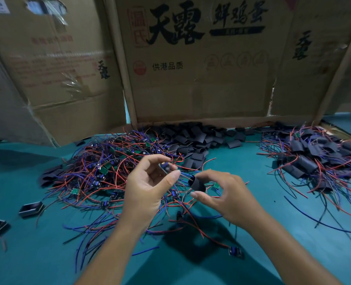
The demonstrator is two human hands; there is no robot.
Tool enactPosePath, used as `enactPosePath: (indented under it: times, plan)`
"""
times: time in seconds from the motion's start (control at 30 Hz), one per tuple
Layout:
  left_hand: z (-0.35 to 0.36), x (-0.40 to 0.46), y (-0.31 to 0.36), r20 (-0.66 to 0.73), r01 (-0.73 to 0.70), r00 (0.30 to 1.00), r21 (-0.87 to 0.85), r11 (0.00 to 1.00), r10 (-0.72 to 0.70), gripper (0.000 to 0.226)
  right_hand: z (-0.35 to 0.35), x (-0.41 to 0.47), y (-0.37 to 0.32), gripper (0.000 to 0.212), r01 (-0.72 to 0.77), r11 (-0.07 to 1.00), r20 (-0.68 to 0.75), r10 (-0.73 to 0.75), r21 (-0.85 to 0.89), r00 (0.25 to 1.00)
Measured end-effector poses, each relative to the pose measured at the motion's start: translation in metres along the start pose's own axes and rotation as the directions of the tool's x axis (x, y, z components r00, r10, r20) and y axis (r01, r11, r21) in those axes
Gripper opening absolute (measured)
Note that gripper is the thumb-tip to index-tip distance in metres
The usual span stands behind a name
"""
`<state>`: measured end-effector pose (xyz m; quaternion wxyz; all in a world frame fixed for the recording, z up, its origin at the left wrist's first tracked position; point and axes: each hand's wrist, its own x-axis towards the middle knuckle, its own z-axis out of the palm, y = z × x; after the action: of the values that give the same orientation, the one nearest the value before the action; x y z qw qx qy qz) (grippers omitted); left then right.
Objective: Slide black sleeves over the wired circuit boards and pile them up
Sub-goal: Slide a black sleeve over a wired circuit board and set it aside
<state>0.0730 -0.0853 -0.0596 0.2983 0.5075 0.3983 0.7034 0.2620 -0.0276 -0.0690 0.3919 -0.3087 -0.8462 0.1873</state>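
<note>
My left hand pinches a small wired circuit board between thumb and fingers, its red and blue wires trailing to the right. Just right of it, my right hand holds a black sleeve with its open end turned toward the board. Board and sleeve are a short gap apart. A tangled heap of bare wired boards lies behind my left hand. Loose black sleeves are heaped at the back centre. A pile of sleeved boards sits at the right.
Everything lies on a teal table cover. Cardboard walls stand along the back. Two small dark rectangular parts lie at the left edge. Stray wired boards lie near my right forearm.
</note>
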Motion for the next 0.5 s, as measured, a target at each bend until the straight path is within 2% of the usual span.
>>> enactPosePath:
  times: [0.07,0.2,0.33,0.5]
  plan:
    - [0.007,-0.004,-0.002,0.037,0.048,0.998,-0.02,0.999,-0.047,0.01,0.001,0.0,-0.001,0.031,-0.03,0.999,-0.008,0.03,0.044,1.0]
    - [0.014,-0.009,-0.006,0.08,0.11,0.991,0.004,0.994,-0.11,0.015,0.004,0.001,-0.001,0.028,-0.032,0.992,-0.065,0.04,0.126,0.997]
    - [0.014,-0.009,-0.009,0.077,0.188,0.981,-0.1,0.977,-0.18,0.035,0.004,0.0,-0.002,0.031,-0.01,0.997,-0.061,0.014,0.071,0.998]
    - [0.014,-0.008,-0.009,0.055,0.174,0.984,-0.124,0.977,-0.168,0.042,0.002,0.001,-0.004,0.028,0.034,0.999,-0.069,-0.035,-0.017,0.997]
